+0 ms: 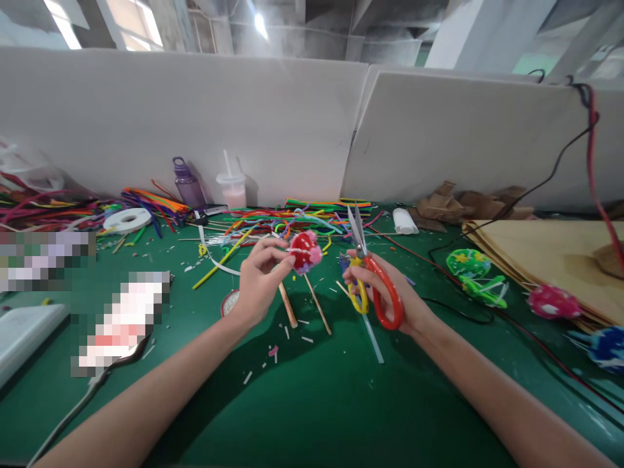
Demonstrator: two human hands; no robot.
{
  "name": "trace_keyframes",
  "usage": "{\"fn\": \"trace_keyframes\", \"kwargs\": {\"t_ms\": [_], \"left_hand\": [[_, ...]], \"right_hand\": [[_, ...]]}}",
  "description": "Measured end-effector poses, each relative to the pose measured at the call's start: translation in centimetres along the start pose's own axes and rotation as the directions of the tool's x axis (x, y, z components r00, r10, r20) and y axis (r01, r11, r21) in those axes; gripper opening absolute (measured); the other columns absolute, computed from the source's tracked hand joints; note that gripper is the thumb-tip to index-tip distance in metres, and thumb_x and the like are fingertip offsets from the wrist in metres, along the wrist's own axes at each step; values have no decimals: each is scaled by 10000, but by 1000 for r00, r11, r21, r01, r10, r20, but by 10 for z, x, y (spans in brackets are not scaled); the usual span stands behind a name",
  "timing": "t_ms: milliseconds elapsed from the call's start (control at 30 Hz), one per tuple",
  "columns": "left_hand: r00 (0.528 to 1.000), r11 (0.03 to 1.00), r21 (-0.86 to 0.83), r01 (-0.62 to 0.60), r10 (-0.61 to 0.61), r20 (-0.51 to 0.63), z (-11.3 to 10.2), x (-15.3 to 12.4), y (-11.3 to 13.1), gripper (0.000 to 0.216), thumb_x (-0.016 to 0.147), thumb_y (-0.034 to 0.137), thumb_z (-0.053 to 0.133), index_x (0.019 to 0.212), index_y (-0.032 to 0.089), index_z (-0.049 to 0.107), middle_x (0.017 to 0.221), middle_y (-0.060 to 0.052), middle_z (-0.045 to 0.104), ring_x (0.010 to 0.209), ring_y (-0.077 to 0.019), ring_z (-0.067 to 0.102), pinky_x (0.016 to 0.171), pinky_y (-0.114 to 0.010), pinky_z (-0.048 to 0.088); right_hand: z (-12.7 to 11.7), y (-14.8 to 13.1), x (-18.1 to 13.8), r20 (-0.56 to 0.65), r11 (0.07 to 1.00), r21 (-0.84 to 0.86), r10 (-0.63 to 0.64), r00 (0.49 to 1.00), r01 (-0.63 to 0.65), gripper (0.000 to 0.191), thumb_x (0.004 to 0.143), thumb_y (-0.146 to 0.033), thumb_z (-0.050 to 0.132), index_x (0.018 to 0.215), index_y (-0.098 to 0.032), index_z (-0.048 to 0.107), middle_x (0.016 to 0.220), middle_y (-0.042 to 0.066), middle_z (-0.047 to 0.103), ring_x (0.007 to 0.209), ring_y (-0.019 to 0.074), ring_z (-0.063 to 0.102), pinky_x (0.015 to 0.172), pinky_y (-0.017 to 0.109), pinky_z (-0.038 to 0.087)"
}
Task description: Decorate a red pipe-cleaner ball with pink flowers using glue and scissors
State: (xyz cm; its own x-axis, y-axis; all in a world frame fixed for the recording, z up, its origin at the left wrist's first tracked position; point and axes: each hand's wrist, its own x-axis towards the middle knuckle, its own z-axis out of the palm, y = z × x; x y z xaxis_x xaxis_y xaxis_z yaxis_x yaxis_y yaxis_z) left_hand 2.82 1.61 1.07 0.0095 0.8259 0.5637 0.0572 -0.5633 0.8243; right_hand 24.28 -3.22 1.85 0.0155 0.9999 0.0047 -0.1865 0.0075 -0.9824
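My left hand (260, 279) is closed in a pinch on a red and pink pipe-cleaner ball (304, 252) that sits on top of a thin wooden stick (318, 304). A second wooden stick (288, 305) lies just below that hand. My right hand (385, 296) grips scissors (368, 270) with red and yellow handles, blades pointing up and slightly apart, a short way right of the ball. A clear straw-like tube (373, 338) lies on the green table (312, 390) below the right hand.
A heap of coloured pipe cleaners (292, 221) lies behind the hands. A purple bottle (188, 185), a cup with a straw (233, 185) and a tape roll (127, 220) stand at the back left. Finished green (475, 273), pink (553, 302) and blue (607, 348) pieces and brown paper (550, 253) are on the right.
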Motion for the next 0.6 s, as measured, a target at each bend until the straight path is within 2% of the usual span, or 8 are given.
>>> {"fn": "trace_keyframes", "kwargs": {"t_ms": [67, 133, 233, 333, 400, 533, 600], "left_hand": [[989, 998, 53, -30, 37, -140, -3, 5, 2, 124, 773, 261, 686, 656, 223, 665, 967, -22, 606, 1002, -195, 566, 871, -370, 465], [970, 993, 107, -56, 79, -229, -7, 11, 3, 132, 776, 265, 684, 655, 223, 654, 976, -21, 597, 1015, -194, 562, 877, -362, 464], [952, 981, 167, -101, 144, -269, -12, 17, 5, 133, 787, 279, 678, 668, 223, 654, 998, -20, 587, 1047, -195, 553, 879, -352, 471], [960, 978, 168, -124, 161, -228, -12, 15, 7, 96, 790, 273, 678, 706, 228, 670, 1016, -25, 578, 1051, -198, 554, 817, -336, 497], [969, 975, 168, -149, 177, -170, -10, 11, 8, 74, 793, 259, 676, 725, 231, 684, 1014, -30, 576, 1036, -196, 560, 806, -335, 498], [974, 959, 194, -207, 221, -53, -4, 5, 11, 89, 793, 257, 676, 710, 226, 688, 1013, -35, 595, 1016, -200, 568, 863, -370, 477], [980, 963, 191, -191, 198, -19, -2, 3, 13, 85, 795, 262, 674, 721, 226, 693, 1026, -37, 595, 1022, -204, 567, 877, -385, 467]], "right_hand": [[1, 2, -1, 28, 995, -95, -23, 999, 25, 535, 637, -320, 796, 1123, -229, 593, 848, 12, 642, 662, 143, 594, 603, 293, 493], [3, 7, -3, 45, 968, -239, -68, 997, 77, 544, 615, -262, 794, 1125, -248, 606, 875, 25, 663, 741, 189, 627, 674, 340, 504], [8, 19, -10, 69, 846, -507, -153, 986, 166, 540, 614, -208, 761, 1135, -274, 633, 864, 47, 700, 809, 263, 655, 757, 428, 493], [16, 28, -19, 153, 659, -702, -231, 961, 270, 540, 642, -227, 742, 1168, -280, 638, 1015, 91, 717, 867, 316, 667, 790, 476, 481], [22, 31, -24, 217, 495, -812, -237, 947, 310, 526, 683, -273, 725, 1199, -251, 625, 1094, 128, 705, 914, 347, 669, 776, 476, 484], [28, 29, -25, 258, 81, -960, -124, 958, 269, 440, 805, -380, 634, 1187, -162, 620, 926, 150, 737, 817, 343, 697, 640, 405, 494], [25, 27, -22, 278, -23, -961, -96, 956, 277, 374, 839, -397, 612, 1118, -151, 647, 853, 125, 741, 773, 322, 706, 593, 369, 491]]}}
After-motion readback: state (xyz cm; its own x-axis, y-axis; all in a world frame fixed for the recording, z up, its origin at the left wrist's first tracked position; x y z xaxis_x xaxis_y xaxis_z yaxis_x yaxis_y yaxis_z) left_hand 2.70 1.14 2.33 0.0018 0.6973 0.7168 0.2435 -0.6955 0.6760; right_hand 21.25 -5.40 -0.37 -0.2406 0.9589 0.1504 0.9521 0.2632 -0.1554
